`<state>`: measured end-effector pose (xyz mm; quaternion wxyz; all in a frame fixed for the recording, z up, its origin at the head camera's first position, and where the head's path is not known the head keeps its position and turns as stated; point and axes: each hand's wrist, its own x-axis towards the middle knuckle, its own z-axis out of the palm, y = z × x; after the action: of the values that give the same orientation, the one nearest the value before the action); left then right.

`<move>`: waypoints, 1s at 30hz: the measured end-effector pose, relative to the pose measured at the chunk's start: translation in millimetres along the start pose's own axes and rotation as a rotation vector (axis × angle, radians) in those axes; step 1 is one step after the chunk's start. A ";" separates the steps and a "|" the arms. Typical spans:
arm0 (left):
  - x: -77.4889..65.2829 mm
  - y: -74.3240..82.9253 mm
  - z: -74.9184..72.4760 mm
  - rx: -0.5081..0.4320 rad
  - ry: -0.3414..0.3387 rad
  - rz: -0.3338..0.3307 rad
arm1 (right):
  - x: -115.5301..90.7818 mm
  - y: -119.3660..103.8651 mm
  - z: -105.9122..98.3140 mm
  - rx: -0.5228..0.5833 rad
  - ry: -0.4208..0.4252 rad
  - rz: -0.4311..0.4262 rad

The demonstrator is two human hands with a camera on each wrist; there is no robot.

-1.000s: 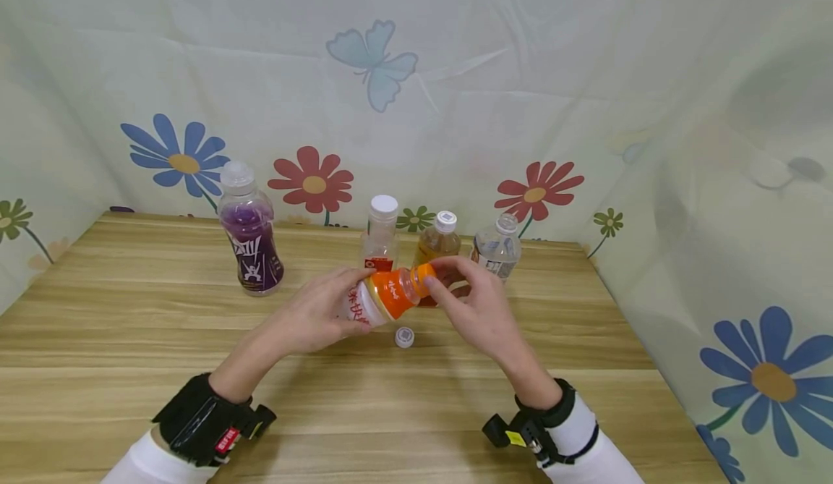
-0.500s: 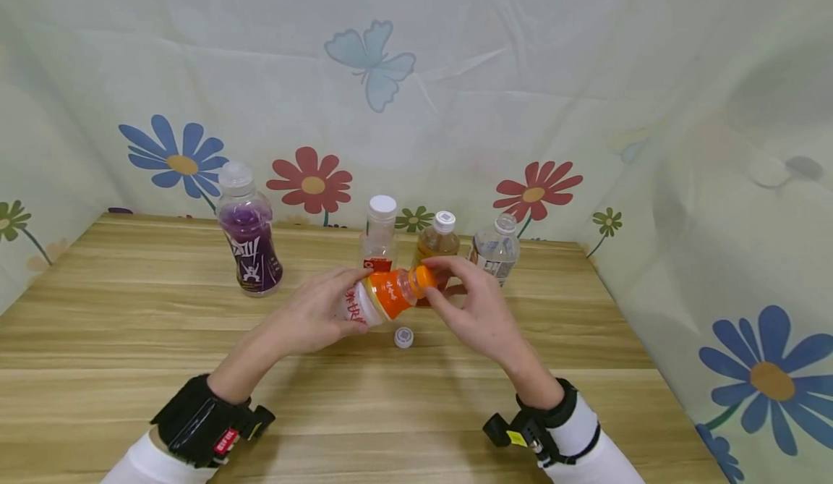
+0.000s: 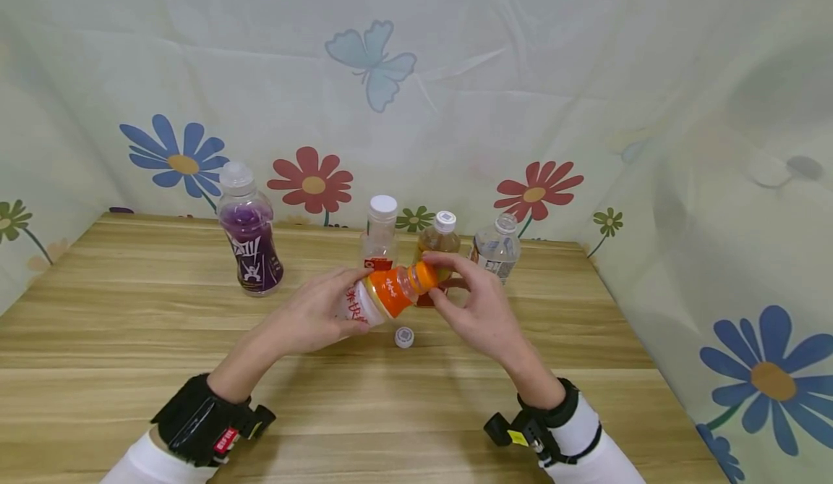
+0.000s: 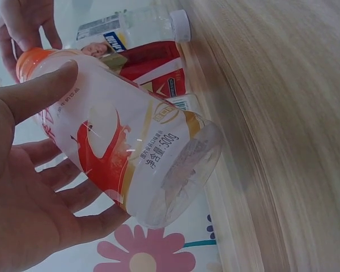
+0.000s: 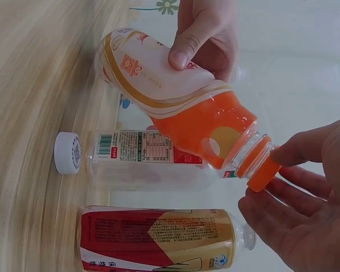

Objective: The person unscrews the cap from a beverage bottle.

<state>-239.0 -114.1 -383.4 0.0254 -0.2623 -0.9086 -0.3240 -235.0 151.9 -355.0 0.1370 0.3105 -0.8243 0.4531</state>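
Observation:
My left hand (image 3: pixel 319 312) grips a bottle (image 3: pixel 390 293) with an orange and white label, tilted above the table, its neck toward the right. In the left wrist view, the bottle's clear base (image 4: pixel 184 175) points away from the palm. Thumb and fingertips of my right hand (image 3: pixel 478 307) pinch the orange cap (image 5: pixel 264 173) at the bottle's neck; how tightly it sits I cannot tell. A loose white cap (image 3: pixel 404 337) lies on the table below the bottle.
Behind the hands stand a clear bottle (image 3: pixel 382 227) with a white lid, an amber drink bottle (image 3: pixel 439 239) and an uncapped clear bottle (image 3: pixel 496 252). A purple drink bottle (image 3: pixel 250 242) stands at the left. Patterned cloth (image 3: pixel 455 122) hangs behind the wooden table (image 3: pixel 130 310).
The right hand's fingers have shifted slightly around the orange cap, showing more of it. The left hand and the bottle keep nearly the same place.

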 end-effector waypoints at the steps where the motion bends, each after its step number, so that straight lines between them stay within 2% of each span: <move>1: -0.1 0.1 -0.1 0.001 0.000 0.001 | -0.1 0.0 0.1 0.005 0.001 0.003; 8: 0.1 0.2 -0.2 0.002 -0.001 -0.002 | -0.9 0.0 1.3 0.050 0.018 0.052; 14: -0.5 0.9 -0.8 0.009 0.001 0.005 | -1.3 0.6 3.3 0.047 0.046 0.073; 21: -0.7 1.6 -0.5 0.026 0.005 0.010 | -1.1 -0.2 3.2 0.069 0.014 0.121; 26: -0.9 1.1 -0.4 0.023 0.009 0.013 | -1.3 0.6 3.2 0.018 -0.023 0.095; 30: -0.9 0.5 -0.9 0.007 0.011 0.005 | -1.4 0.8 2.7 -0.010 -0.021 0.067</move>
<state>-238.1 -114.7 -382.7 0.0319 -0.2630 -0.9088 -0.3223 -234.3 150.5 -357.7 0.1147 0.2869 -0.8378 0.4502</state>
